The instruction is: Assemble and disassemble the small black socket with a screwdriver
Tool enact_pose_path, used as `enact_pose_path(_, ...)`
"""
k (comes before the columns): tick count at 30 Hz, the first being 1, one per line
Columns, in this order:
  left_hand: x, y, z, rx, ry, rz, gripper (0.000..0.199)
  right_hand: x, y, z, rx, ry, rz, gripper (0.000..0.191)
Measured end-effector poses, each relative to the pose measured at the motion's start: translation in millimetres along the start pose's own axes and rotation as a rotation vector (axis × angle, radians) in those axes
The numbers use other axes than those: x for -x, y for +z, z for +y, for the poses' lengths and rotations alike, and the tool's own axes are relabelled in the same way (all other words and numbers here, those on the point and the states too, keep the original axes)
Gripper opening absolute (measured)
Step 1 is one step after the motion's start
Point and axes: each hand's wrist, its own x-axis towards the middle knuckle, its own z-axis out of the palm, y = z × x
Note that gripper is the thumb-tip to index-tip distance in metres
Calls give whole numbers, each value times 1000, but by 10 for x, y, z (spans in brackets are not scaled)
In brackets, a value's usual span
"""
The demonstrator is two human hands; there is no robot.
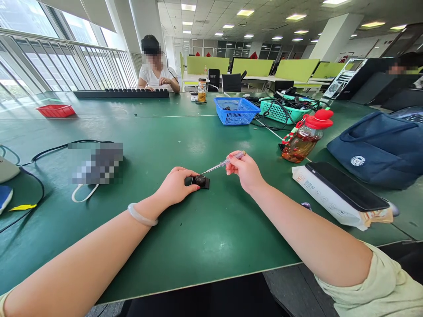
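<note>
On the green tabletop (211, 237) lies a small black part (202, 181) with a round raised top on a flat, square-cornered base. My left hand (178, 186) grips this part from the left, thumb at its near side and fingers behind it. A screwdriver (220, 165) with a clear handle and thin metal shaft is pinched in my right hand (243, 169). It slants down to the left, its tip at the top of the black part. Whether the tip touches the part is too small to tell.
Right of my arm are a white tissue pack (325, 193) with a black phone (346, 185), a red-lidded bottle (302, 138) and a navy bag (380, 147). Blue (234, 115) and green (277, 112) baskets stand farther back. A red tray (56, 111) is far left; a person (155, 72) sits opposite.
</note>
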Motion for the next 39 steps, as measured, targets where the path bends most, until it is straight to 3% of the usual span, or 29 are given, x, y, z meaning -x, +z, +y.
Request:
enact_pose_path(20, -4, 10, -21, 6, 32, 21, 37, -41, -1, 11, 65, 95, 5, 32)
enact_pose_path(29, -2, 12, -23, -21, 54, 16, 36, 7, -10, -18, 97, -79, -60, 25)
enact_pose_path(39, -3, 24, -39, -10, 60, 4, 37, 7, -18, -24, 70, -135, -73, 15)
